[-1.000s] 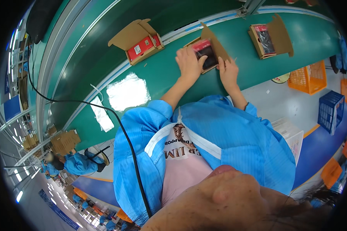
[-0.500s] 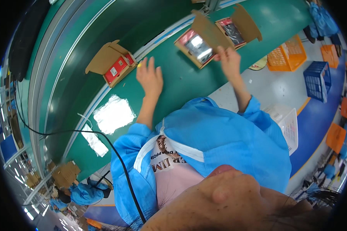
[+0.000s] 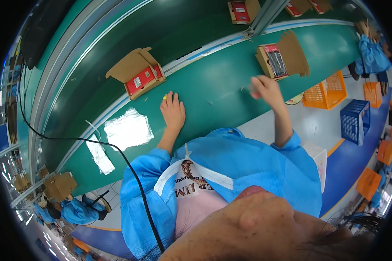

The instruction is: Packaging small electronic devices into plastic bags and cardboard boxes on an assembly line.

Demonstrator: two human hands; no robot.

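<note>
My left hand (image 3: 173, 112) rests on the green worktop (image 3: 204, 126), fingers stretched out and nothing in them. A yellow band shows on one finger. Above it to the left, apart from the hand, stands an open brown cardboard box (image 3: 140, 93) with a red printed package (image 3: 140, 81) inside. My right hand (image 3: 269, 90) is over the worktop's near right part, with its fingers curled. Motion smears the fingertips, so whether they hold anything cannot be told. Just beyond it sits another open cardboard box (image 3: 265, 61), holding a dark, shiny wrapped item (image 3: 275, 61).
Clear plastic sheets (image 3: 128, 129) lie left of my left hand. A black cable (image 3: 133, 172) crosses by my left arm. More boxes (image 3: 244, 11) stand beyond the metal rail (image 3: 270, 15). Orange (image 3: 324, 93) and blue crates (image 3: 355, 122) are on the floor at right; a co-worker's sleeve (image 3: 372, 54) shows far right.
The nearer of two open boxes by my right hand no longer shows there. My right hand has left its edge, and my left hand has lowered to the worktop. The view has shifted.
</note>
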